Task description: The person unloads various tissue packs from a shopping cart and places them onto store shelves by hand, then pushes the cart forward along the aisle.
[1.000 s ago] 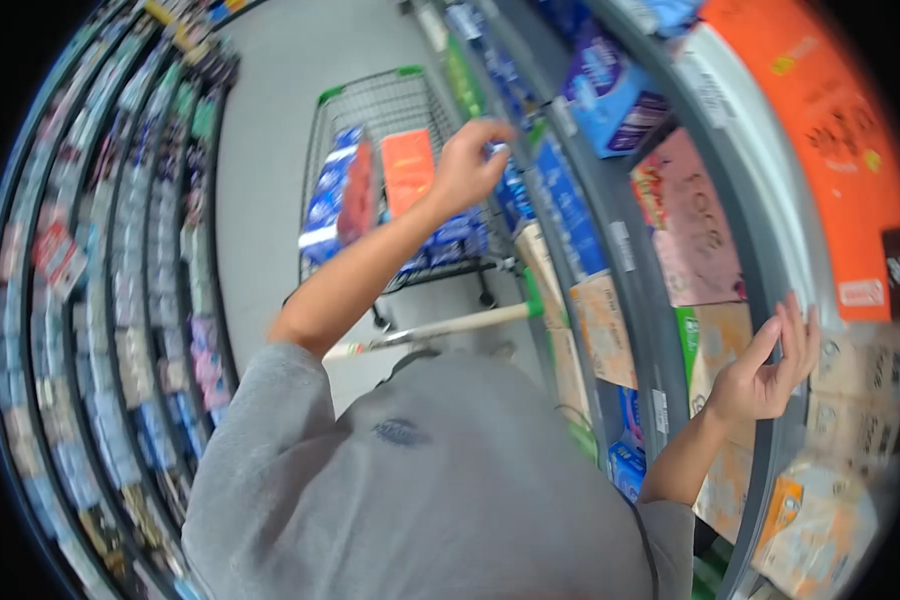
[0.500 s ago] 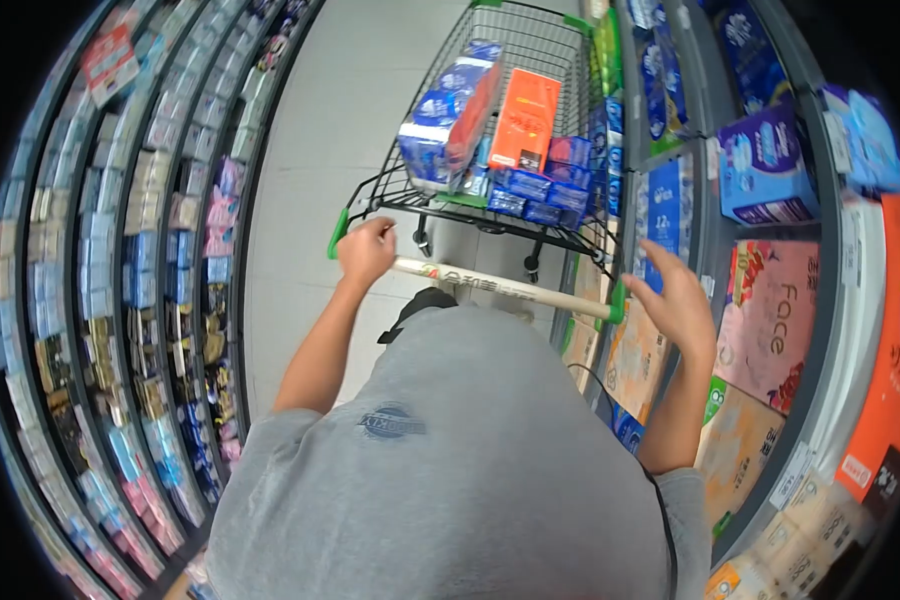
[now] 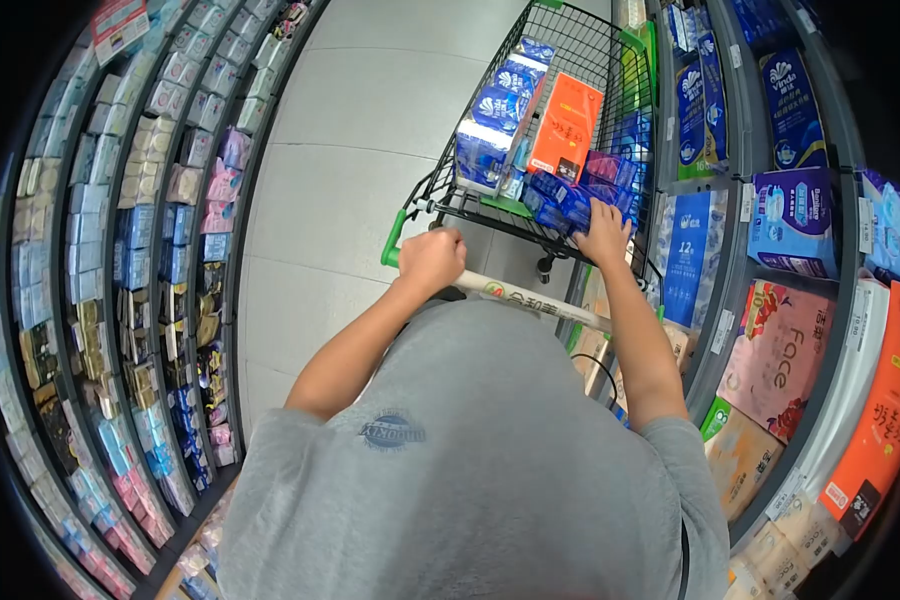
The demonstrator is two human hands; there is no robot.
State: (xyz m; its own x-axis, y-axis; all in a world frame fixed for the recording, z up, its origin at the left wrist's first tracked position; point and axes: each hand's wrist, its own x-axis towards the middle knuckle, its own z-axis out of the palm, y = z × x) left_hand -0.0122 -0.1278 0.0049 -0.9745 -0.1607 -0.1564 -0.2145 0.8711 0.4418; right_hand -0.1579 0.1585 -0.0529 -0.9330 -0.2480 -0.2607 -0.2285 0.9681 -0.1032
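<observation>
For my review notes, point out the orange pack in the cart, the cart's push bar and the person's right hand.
Orange pack (image 3: 571, 116): head view, on its broad orange face.
Push bar (image 3: 510, 291): head view, on the bare stretch between the hands.
Right hand (image 3: 604, 238): head view, on its back.

1. Shopping cart (image 3: 630, 42): one.
2. Hands: two, one left hand (image 3: 432, 256) and one right hand (image 3: 604, 234).
3. Orange pack (image 3: 566, 122) in the cart: one.
4. Blue-and-white tissue bundle (image 3: 492, 120) in the cart: one.
5. Small dark-blue packs (image 3: 553, 198) in the cart: several, too overlapped to count.
6. Pink "Face" pack (image 3: 778, 362): one.
7. Blue "12" pack (image 3: 686, 262): one.
8. Red-and-white sign (image 3: 120, 28): one.
</observation>
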